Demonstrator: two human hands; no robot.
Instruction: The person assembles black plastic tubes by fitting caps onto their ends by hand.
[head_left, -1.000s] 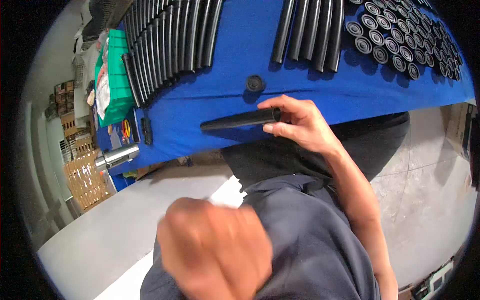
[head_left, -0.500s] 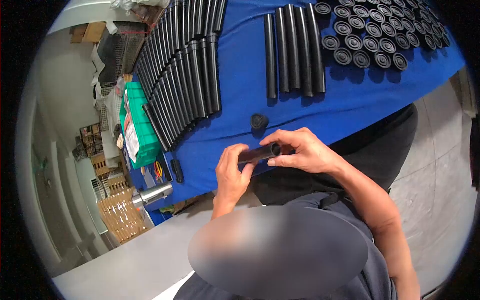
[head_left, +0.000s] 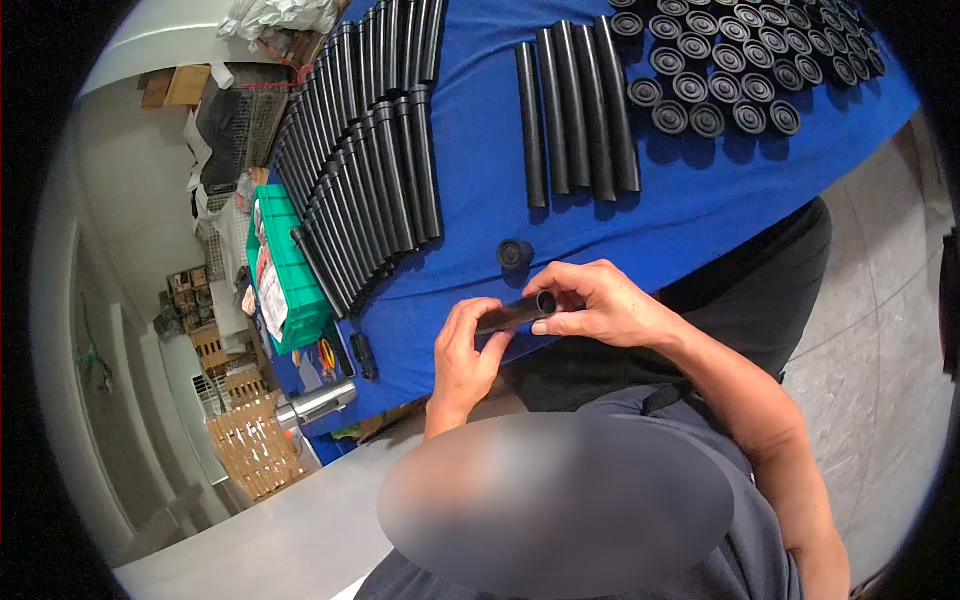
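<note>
My left hand (head_left: 465, 355) is closed around a short-looking black tube (head_left: 510, 316), its far end hidden by the palm and fingers. The hollow open end of the tube points toward my right hand (head_left: 605, 305). There, the index finger and thumb of that hand grip the tube's rim from above and below; the curled fingers behind it are partly hidden. Just beyond the tube, a single black ribbed cap (head_left: 514, 255) stands on the blue cloth (head_left: 470, 205).
Several black tubes (head_left: 577, 110) lie side by side past the cap. Rows of round black caps (head_left: 707, 120) cover the far right. Capped tubes (head_left: 390, 170) are stacked at left, beside a green crate (head_left: 290, 265), a black marker (head_left: 363, 355) and a metal cylinder (head_left: 322, 400).
The view has shifted slightly, so the table's contents appear a little lower and, on the right, farther left. Both hands keep their hold on the tube.
</note>
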